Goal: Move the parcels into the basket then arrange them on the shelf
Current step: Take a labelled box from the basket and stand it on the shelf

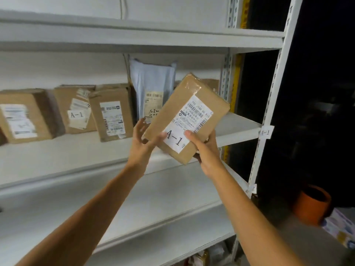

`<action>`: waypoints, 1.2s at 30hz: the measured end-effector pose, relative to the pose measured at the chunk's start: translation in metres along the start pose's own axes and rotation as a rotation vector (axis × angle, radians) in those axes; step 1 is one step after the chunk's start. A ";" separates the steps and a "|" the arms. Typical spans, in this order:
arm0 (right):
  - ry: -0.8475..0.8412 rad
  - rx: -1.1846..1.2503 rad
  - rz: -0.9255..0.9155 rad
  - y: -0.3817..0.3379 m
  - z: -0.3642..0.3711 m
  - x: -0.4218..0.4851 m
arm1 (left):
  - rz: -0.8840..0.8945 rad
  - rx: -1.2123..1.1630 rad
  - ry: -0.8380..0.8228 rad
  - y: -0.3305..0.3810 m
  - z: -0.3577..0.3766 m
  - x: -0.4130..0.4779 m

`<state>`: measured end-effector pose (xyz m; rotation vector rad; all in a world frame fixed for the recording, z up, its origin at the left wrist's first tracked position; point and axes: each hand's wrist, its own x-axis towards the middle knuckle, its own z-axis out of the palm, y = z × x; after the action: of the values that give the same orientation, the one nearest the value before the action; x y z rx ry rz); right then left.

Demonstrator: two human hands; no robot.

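The parcel (184,116) is in the air in front of the middle shelf (238,129), tilted with its top corner leaning right and its "A-1" label facing the camera. Both hands are clamped on its lower end. The right hand (204,150) has its thumb on the label and its fingers underneath. The left hand (143,140) pinches the lower left corner with its thumb on the label, and its other fingers are splayed beside the edge, so that hold looks the lighter one. The tag (266,132) on the post also reads "A-1", so this appears to be the right level, and the step is probably setting the parcel into the row. No basket is in view. The main risk is the grey mailer (151,87), which stands upright and soft just behind the left hand. A nudge from the parcel's corner or the knuckles could fold it over or push it onto the leaning boxes (111,116) to its left. Another box (210,83) sits mostly hidden behind the parcel, and how much free space lies beside it cannot be told. Forcing the parcel in tilted could jam it or shove that box back. If the left hand lets go early, the weight hangs on the right hand's end grip and the taped surface could slip.
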<state>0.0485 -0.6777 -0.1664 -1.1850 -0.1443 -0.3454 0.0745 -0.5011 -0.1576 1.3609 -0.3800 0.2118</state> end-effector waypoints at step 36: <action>0.086 -0.917 -0.208 0.189 0.348 0.066 | 0.069 0.608 0.247 0.011 -0.375 0.082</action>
<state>0.1986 -0.3057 -0.1829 -2.0627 -0.0267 -0.6838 0.1998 -0.1383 -0.1764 1.8922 -0.1555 0.5810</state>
